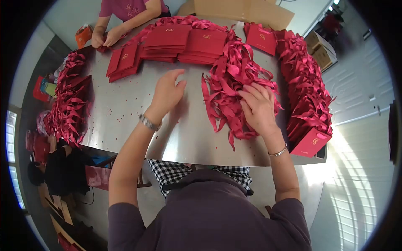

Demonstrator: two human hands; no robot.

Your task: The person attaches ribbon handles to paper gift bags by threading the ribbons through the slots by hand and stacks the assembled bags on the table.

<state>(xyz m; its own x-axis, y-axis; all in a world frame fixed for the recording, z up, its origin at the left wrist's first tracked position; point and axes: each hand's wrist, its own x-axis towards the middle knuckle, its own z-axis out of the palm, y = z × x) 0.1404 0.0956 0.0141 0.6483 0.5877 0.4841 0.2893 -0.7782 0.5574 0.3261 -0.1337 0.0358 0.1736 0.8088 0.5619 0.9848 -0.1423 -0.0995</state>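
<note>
My left hand hovers over the bare metal table, fingers apart and curved, holding nothing. On the right, my right hand rests on a loose heap of red ribbons; its fingertips touch the ribbons, and whether they grip one is hidden. Stacks of red bags with gold marks lie flat beyond my hands. A single red bag lies behind the ribbon heap.
A row of red bags with ribbons runs along the right edge, another along the left. Across the table a co-worker's hands hold something small and red. Cardboard boxes stand at right. Another person is at lower left.
</note>
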